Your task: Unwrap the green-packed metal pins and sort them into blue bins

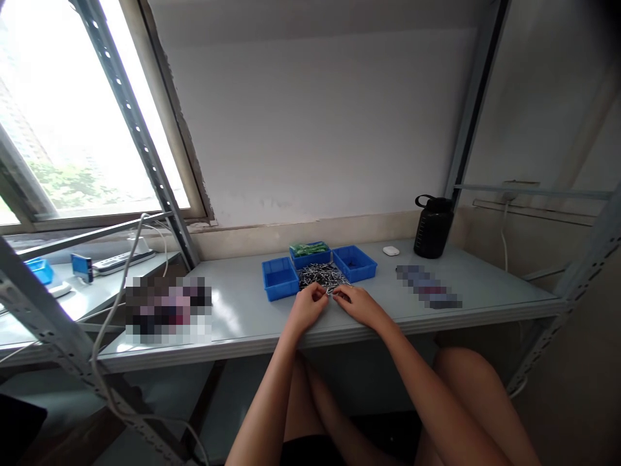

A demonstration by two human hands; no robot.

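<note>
A pile of small metal pieces (323,274), like screws or nails, lies on the grey table between blue bins. My left hand (310,307) is at the pile's near edge, its fingers curled together. Close beside it, my right hand (358,304) has its fingers bent and pressed together at the same edge. What either hand pinches is too small to name. The left blue bin (280,277) looks empty; the right blue bin (355,262) holds a few small dark items. Green pieces (309,248) fill the back bin.
A black bottle (433,226) and a small white case (391,250) stand at the back right. Blurred items lie at both sides of the table (247,323). A white cable (107,323) hangs by the left metal post.
</note>
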